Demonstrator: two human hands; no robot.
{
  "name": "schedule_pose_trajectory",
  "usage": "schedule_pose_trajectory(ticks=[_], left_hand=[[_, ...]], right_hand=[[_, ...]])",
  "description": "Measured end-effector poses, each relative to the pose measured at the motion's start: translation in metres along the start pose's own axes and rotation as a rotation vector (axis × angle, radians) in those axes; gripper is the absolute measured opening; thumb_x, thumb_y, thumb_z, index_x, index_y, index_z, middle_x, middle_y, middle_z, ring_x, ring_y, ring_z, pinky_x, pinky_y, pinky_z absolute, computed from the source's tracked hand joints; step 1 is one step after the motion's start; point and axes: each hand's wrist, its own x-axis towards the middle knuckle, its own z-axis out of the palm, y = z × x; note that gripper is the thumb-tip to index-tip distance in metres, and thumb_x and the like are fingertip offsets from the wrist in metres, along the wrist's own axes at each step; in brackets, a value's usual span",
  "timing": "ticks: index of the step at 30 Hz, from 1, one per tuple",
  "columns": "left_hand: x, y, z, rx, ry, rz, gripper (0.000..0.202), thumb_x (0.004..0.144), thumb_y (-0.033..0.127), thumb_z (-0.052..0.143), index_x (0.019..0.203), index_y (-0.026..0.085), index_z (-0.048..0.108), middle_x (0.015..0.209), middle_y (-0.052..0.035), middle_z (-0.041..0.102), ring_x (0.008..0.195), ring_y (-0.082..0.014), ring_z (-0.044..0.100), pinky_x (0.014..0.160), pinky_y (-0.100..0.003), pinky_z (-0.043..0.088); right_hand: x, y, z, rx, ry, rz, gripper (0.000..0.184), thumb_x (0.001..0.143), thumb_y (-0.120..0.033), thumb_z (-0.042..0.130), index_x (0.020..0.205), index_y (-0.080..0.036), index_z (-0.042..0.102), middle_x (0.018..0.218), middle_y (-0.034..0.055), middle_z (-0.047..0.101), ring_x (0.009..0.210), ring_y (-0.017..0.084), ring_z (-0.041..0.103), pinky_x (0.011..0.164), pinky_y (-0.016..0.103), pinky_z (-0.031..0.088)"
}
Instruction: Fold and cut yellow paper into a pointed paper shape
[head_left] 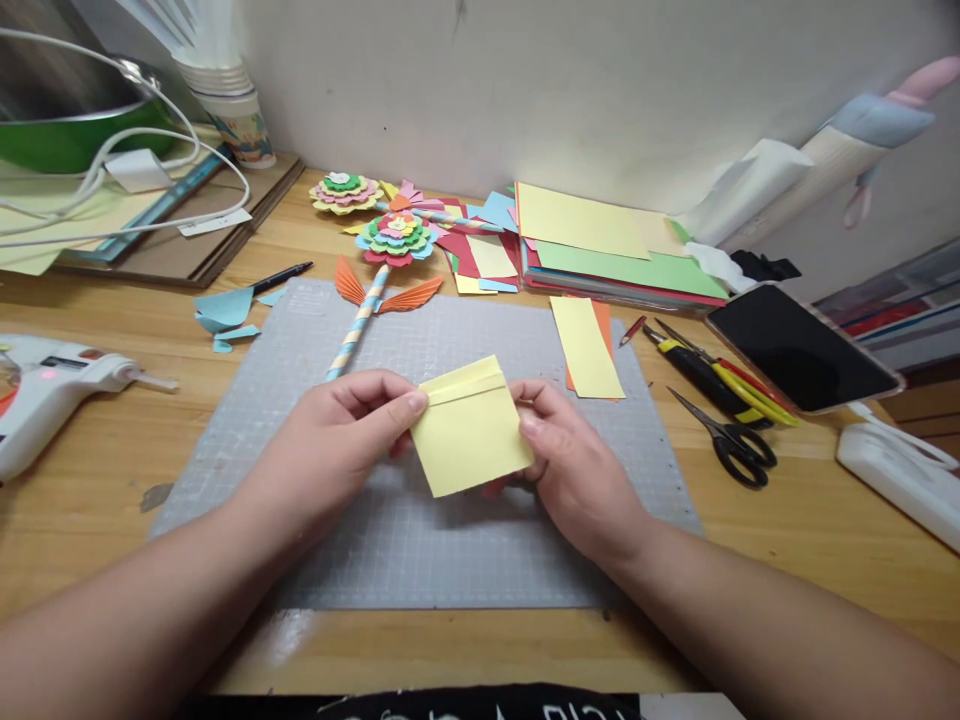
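Between both hands a piece of yellow paper [472,440] is held tilted above the grey cutting mat [360,560], with folded strips along its upper edge. My left hand [352,420] pinches its left side near the fold, thumb on top. My right hand [570,460] grips the right edge, its thumb on the face and the other fingers partly hidden behind. Just beyond lies a paper flower [396,240] with layered petals, a striped stem and pleated orange leaves. A yellow paper strip [589,350] rests over an orange one at the mat's upper right.
Black scissors [731,440], a yellow-black cutter [705,375] and a phone [806,345] lie on the right. A white glue gun [60,390] is at left. Behind are a second paper flower [345,193], a stack of coloured paper [622,260] and paper cups [240,120].
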Motion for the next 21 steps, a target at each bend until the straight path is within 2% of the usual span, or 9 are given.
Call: schedule_pose_trajectory(ticks=[3,6,8,10,13,16,18,21], left_hand=[[0.0010,-0.0034,0.0067,-0.184,-0.078,-0.126,0.022,0.076,0.037,0.068,0.071,0.017,0.060,0.060,0.0017,0.061,0.058,-0.0118,0.054,0.060,-0.024,0.044],[-0.0007,-0.0037,0.0089,-0.262,-0.254,-0.232,0.016,0.072,0.029,0.067,0.069,0.017,0.057,0.062,0.0011,0.062,0.054,-0.0106,0.055,0.054,-0.023,0.045],[-0.0018,-0.0034,0.0082,-0.247,-0.325,-0.253,0.012,0.069,0.025,0.066,0.070,0.016,0.059,0.062,0.0012,0.061,0.050,-0.0093,0.053,0.050,-0.022,0.043],[-0.0018,-0.0034,0.0066,-0.243,-0.298,-0.226,0.009,0.069,0.023,0.065,0.071,0.015,0.060,0.062,0.0015,0.061,0.048,-0.0079,0.050,0.048,-0.020,0.041],[0.0003,-0.0036,0.0043,-0.289,-0.218,-0.170,0.008,0.073,0.023,0.060,0.070,0.015,0.060,0.060,0.0029,0.057,0.048,-0.0067,0.045,0.046,-0.019,0.037],[0.0025,-0.0033,0.0032,-0.304,-0.195,-0.147,0.009,0.072,0.022,0.059,0.067,0.016,0.059,0.058,0.0036,0.054,0.049,-0.0071,0.042,0.045,-0.019,0.035],[0.0027,-0.0030,0.0031,-0.284,-0.197,-0.147,0.009,0.071,0.023,0.060,0.066,0.016,0.059,0.058,0.0034,0.054,0.049,-0.0074,0.042,0.045,-0.020,0.034],[0.0016,-0.0036,0.0040,-0.263,-0.227,-0.175,0.009,0.073,0.025,0.061,0.071,0.016,0.061,0.058,0.0036,0.057,0.048,-0.0072,0.044,0.047,-0.020,0.035]], right_hand=[[0.0002,0.0014,0.0041,-0.011,-0.040,0.047,0.042,0.083,-0.036,0.068,0.116,-0.027,0.043,0.084,-0.0007,0.065,0.064,0.014,0.062,0.054,0.026,0.054],[0.0028,0.0009,0.0032,-0.005,0.017,0.007,0.046,0.083,-0.033,0.068,0.117,-0.028,0.039,0.075,-0.0050,0.063,0.055,0.011,0.057,0.047,0.022,0.048],[0.0044,0.0004,0.0014,-0.007,0.047,-0.027,0.044,0.084,-0.033,0.067,0.118,-0.029,0.039,0.074,-0.0058,0.060,0.057,0.011,0.056,0.046,0.021,0.047],[0.0046,0.0006,0.0002,-0.028,0.038,-0.077,0.042,0.086,-0.034,0.065,0.119,-0.030,0.040,0.082,-0.0043,0.059,0.061,0.011,0.056,0.048,0.022,0.049],[0.0020,0.0028,-0.0001,-0.136,-0.020,-0.196,0.045,0.084,-0.033,0.067,0.121,-0.033,0.041,0.103,-0.0002,0.056,0.074,0.012,0.058,0.057,0.025,0.051],[-0.0019,0.0045,0.0004,-0.366,-0.078,-0.314,0.036,0.085,-0.025,0.065,0.117,-0.033,0.049,0.106,0.0013,0.054,0.085,0.015,0.057,0.065,0.027,0.050],[-0.0035,0.0035,0.0005,-0.557,-0.035,-0.415,0.028,0.086,-0.020,0.063,0.111,-0.031,0.057,0.104,0.0021,0.052,0.087,0.016,0.055,0.069,0.029,0.050],[-0.0051,-0.0007,0.0002,-0.809,0.097,-0.586,0.023,0.086,-0.017,0.063,0.105,-0.030,0.063,0.100,0.0025,0.048,0.091,0.018,0.052,0.079,0.036,0.048]])
